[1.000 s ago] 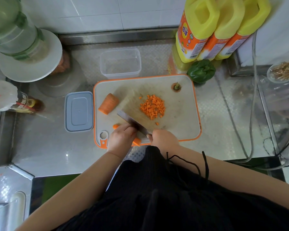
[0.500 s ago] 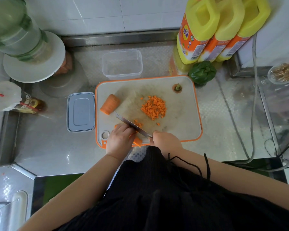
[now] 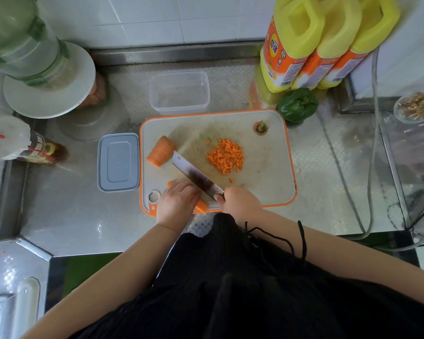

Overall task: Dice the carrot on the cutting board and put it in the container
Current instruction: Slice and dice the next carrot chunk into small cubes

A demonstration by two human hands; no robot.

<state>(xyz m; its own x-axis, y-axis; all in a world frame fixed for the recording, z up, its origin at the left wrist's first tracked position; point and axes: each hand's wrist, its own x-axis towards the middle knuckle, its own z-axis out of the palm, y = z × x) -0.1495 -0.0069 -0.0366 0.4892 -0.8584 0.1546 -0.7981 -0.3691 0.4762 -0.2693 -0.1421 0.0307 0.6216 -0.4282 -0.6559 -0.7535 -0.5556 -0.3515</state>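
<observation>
Left hand point(image 3: 175, 200) curled over carrot strips point(image 3: 201, 205) at cutting board point(image 3: 272, 172) near edge, mostly hiding them. Right hand point(image 3: 239, 200) gripping knife point(image 3: 196, 176), handle hidden. Diced pile point(image 3: 227, 156) mid-board, carrot chunk point(image 3: 160, 150) left. Empty container point(image 3: 179, 92) beyond board.

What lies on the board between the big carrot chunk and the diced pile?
Head view: only the knife tip and bare cutting board between carrot chunk and diced pile.

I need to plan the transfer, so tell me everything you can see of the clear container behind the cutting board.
The clear container is a rectangular, see-through plastic tub with rounded corners and a thicker rim. It stands upright and open, with nothing visible inside, on the steel counter just beyond the far edge of the cutting board, apparently not touching it. Neither hand touches it.
</observation>
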